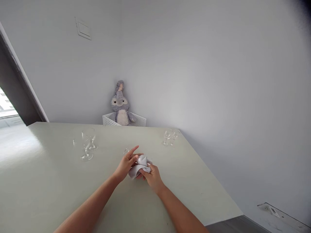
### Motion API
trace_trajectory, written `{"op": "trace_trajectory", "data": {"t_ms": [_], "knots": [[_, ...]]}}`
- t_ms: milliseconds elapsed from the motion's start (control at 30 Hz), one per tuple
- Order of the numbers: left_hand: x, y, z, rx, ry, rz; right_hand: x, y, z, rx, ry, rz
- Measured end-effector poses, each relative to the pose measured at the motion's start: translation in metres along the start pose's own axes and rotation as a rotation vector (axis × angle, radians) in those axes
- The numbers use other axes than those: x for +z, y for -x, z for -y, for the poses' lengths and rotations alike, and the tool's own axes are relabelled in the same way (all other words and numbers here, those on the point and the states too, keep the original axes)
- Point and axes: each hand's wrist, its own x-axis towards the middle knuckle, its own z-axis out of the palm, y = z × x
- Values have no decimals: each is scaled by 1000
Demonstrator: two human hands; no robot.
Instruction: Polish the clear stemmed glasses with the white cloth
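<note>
A light grey cloth (pixel 138 170) is bunched between my two hands above the middle of the table. It wraps part of a clear glass (pixel 149 163), whose edge shows on the right. My right hand (pixel 153 177) grips the cloth around that glass, thumb on top and fingers underneath. On the other side, my left hand (pixel 126 164) closes on the wrapped glass with its thumb against the cloth, while one finger sticks out. Another bit of clear glass (pixel 126 151) shows just beyond my left hand; whether it belongs to the held glass I cannot tell.
Two stemmed glasses (pixel 86 157) stand upright on the pale table (pixel 60 187) at the left. Two smaller glasses (pixel 167 135) stand near the far right corner. Behind the far edge, a grey plush toy (pixel 122 117) sits in a white perforated basket (pixel 140 121) by the wall.
</note>
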Motion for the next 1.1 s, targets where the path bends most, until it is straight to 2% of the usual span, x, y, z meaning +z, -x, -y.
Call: {"op": "trace_trajectory", "data": {"t_ms": [100,167,233,300,333,400,467,567,700,767,833,900,967,1033,1100], "knots": [[0,0,4,-18,-8,-17,-4,1,-1,-155,259,4],[-3,-1,7,-2,-160,-87,-7,-1,-2,-179,316,-27],[-8,-1,8,101,-427,-198,-12,-5,-1,-83,229,-120],[-13,-1,6,293,-703,-250,-17,-9,2,50,31,-203],[-15,-1,4,396,-807,-232,-20,-10,4,108,-78,-215],[-17,-1,0,542,-940,-135,-26,-10,8,197,-242,-152],[-17,-1,-2,592,-1005,-36,-32,-7,12,271,-304,-39],[-14,-1,1,559,-1074,85,-40,3,17,285,-226,80],[-6,1,7,502,-1167,152,-54,18,32,159,91,202],[-1,5,6,423,-1127,177,-63,25,42,58,303,244],[3,8,3,281,-1010,229,-71,30,53,-36,492,244],[4,9,0,120,-848,287,-82,35,60,-85,590,194],[0,7,-2,-1,-700,293,-96,41,64,-85,607,72],[-7,3,-4,-59,-621,211,-111,47,64,-67,624,-117],[-14,-1,-4,-77,-621,76,-121,53,66,-88,683,-292]]}}
